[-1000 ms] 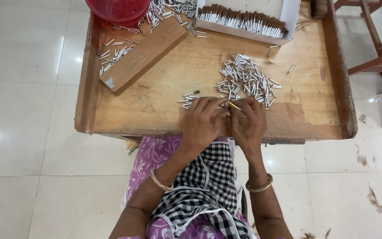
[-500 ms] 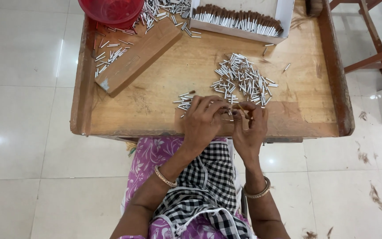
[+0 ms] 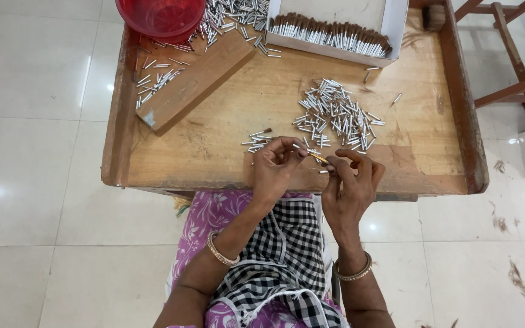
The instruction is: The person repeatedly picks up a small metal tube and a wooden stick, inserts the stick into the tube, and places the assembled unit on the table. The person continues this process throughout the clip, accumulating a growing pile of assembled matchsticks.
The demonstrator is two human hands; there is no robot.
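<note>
The left hand and right hand, clasped together a moment ago, now pinch a thin stick between them. Loose metal tubes lie just beyond on the wooden tray.

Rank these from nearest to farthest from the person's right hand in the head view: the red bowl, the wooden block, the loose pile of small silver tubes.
From the right hand:
1. Pile of silver tubes, just beyond the fingers.
2. Wooden block, far left on the tray.
3. Red bowl, at the tray's far-left corner.

tube pile mid-table | box behind | block left | bowl far-left
</note>
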